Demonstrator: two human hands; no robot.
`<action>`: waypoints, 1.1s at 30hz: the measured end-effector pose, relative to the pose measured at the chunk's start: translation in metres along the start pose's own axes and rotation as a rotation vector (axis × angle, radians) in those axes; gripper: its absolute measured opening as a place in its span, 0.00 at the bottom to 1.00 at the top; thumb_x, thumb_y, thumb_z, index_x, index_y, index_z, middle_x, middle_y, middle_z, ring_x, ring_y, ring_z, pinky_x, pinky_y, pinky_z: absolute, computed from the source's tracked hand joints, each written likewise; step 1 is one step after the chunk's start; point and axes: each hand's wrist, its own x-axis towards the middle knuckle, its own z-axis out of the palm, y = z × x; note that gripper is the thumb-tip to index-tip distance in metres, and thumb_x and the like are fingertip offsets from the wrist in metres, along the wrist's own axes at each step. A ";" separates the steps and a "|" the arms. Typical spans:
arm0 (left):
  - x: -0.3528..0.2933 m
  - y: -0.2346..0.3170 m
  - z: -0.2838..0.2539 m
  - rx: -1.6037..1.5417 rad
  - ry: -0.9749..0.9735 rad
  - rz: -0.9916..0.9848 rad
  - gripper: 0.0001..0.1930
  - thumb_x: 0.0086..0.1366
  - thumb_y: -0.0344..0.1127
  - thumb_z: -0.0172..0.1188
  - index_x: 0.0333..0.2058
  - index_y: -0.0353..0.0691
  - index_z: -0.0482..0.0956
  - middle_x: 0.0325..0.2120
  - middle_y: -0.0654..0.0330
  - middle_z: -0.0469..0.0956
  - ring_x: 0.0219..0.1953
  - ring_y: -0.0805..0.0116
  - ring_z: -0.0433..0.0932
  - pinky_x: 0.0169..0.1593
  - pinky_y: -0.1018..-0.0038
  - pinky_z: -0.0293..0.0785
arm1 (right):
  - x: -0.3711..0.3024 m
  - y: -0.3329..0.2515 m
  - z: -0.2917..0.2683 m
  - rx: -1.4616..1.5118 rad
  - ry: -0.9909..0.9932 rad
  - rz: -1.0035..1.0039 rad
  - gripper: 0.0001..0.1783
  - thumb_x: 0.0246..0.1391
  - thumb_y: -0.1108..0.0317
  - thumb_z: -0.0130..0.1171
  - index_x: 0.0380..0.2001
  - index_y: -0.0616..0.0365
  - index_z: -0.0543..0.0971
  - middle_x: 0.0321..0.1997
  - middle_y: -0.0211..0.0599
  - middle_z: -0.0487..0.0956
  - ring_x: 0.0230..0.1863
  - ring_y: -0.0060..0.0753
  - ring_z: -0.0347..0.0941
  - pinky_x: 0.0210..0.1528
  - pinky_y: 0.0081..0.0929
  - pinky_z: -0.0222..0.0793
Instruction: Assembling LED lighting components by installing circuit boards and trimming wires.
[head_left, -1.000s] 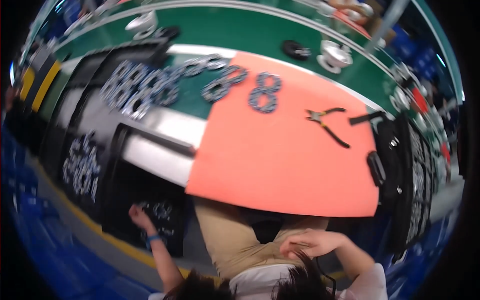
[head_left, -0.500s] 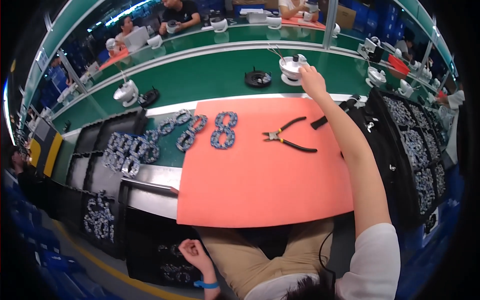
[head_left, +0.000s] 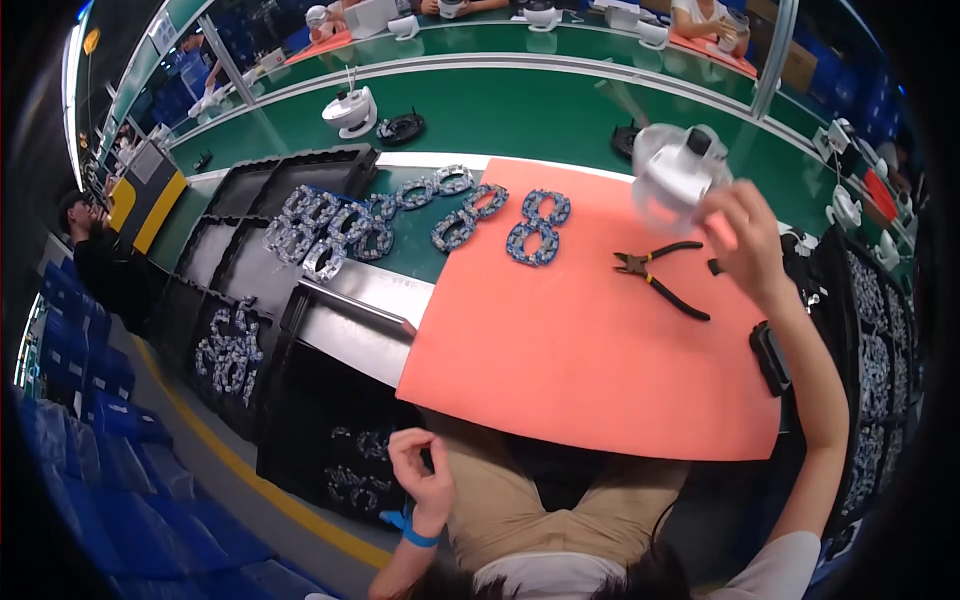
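Observation:
My right hand [head_left: 745, 240] grips a white round device housing [head_left: 672, 175] with a black part on top, blurred by motion and lifted over the far right of the orange mat [head_left: 560, 340]. Below it on the mat lie diagonal cutters [head_left: 640, 268] with black and yellow handles, jaws pointing left. My left hand [head_left: 422, 482], a blue band at its wrist, hangs left of my lap with its fingers curled; nothing shows in them. Ring-shaped circuit boards [head_left: 533, 243] joined in a figure eight lie on the mat's far left, and another pair [head_left: 470, 217] overlaps its edge.
Black trays [head_left: 215, 265] with many ring boards [head_left: 318, 232] stand left, and more board trays [head_left: 868, 350] stand right. On the green bench [head_left: 480, 110] sit another white housing [head_left: 350, 112] and a black round base [head_left: 402, 127]. Co-workers sit across the bench.
My right hand has lifted the white housing off the green bench and brought it nearer, over the mat. My left hand has risen slightly. The whole view has swung left.

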 end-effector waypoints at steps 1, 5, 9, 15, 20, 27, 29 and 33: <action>0.009 0.013 0.011 -0.029 -0.114 0.036 0.11 0.55 0.14 0.47 0.35 0.34 0.62 0.33 0.58 0.62 0.34 0.72 0.65 0.40 0.80 0.65 | -0.009 -0.022 -0.006 0.074 -0.029 0.000 0.16 0.32 0.79 0.62 0.31 0.55 0.74 0.28 0.34 0.72 0.28 0.37 0.69 0.27 0.31 0.65; 0.022 0.059 0.050 -0.290 -0.400 -0.031 0.22 0.56 0.25 0.54 0.50 0.29 0.62 0.45 0.50 0.65 0.44 0.62 0.69 0.46 0.72 0.68 | -0.025 -0.109 -0.015 0.173 -0.099 -0.221 0.13 0.34 0.71 0.61 0.30 0.49 0.76 0.26 0.28 0.71 0.24 0.25 0.68 0.22 0.22 0.60; 0.024 0.068 0.083 -0.287 -0.540 -0.067 0.34 0.56 0.26 0.53 0.58 0.29 0.47 0.54 0.44 0.55 0.55 0.56 0.61 0.56 0.66 0.60 | -0.038 -0.136 -0.007 0.312 -0.250 -0.268 0.17 0.35 0.67 0.61 0.34 0.49 0.76 0.31 0.30 0.71 0.26 0.26 0.69 0.25 0.21 0.66; 0.029 0.064 0.082 -0.329 -0.500 -0.158 0.37 0.53 0.21 0.51 0.59 0.30 0.41 0.55 0.43 0.53 0.56 0.57 0.59 0.57 0.66 0.59 | -0.027 -0.055 0.006 0.259 -0.325 0.057 0.36 0.35 0.50 0.68 0.48 0.53 0.70 0.49 0.43 0.68 0.50 0.47 0.66 0.47 0.40 0.66; 0.038 0.058 0.073 -0.269 -0.424 -0.061 0.33 0.49 0.20 0.48 0.56 0.31 0.49 0.53 0.48 0.55 0.55 0.58 0.59 0.56 0.66 0.59 | -0.054 0.020 0.017 -0.024 -0.855 0.309 0.53 0.34 0.44 0.65 0.60 0.58 0.55 0.60 0.48 0.58 0.61 0.47 0.56 0.58 0.41 0.58; 0.095 0.099 0.065 0.296 -0.534 0.316 0.17 0.48 0.25 0.59 0.40 0.39 0.75 0.36 0.55 0.63 0.39 0.62 0.62 0.42 0.71 0.62 | -0.034 0.017 0.031 -0.081 -1.030 0.295 0.28 0.39 0.63 0.59 0.45 0.63 0.66 0.45 0.47 0.68 0.48 0.47 0.65 0.49 0.39 0.63; 0.108 0.096 0.075 0.308 -0.660 0.369 0.15 0.49 0.25 0.60 0.39 0.40 0.76 0.35 0.56 0.64 0.39 0.63 0.63 0.40 0.72 0.63 | -0.038 0.018 0.022 0.002 -0.751 0.314 0.21 0.42 0.63 0.57 0.38 0.63 0.67 0.39 0.45 0.69 0.43 0.45 0.68 0.42 0.38 0.65; 0.120 0.098 0.077 0.266 -0.716 0.391 0.09 0.50 0.25 0.61 0.32 0.38 0.79 0.26 0.60 0.70 0.31 0.66 0.68 0.31 0.75 0.67 | -0.004 -0.011 -0.005 0.195 -0.555 0.358 0.22 0.42 0.64 0.59 0.40 0.62 0.68 0.37 0.42 0.68 0.39 0.42 0.68 0.40 0.33 0.65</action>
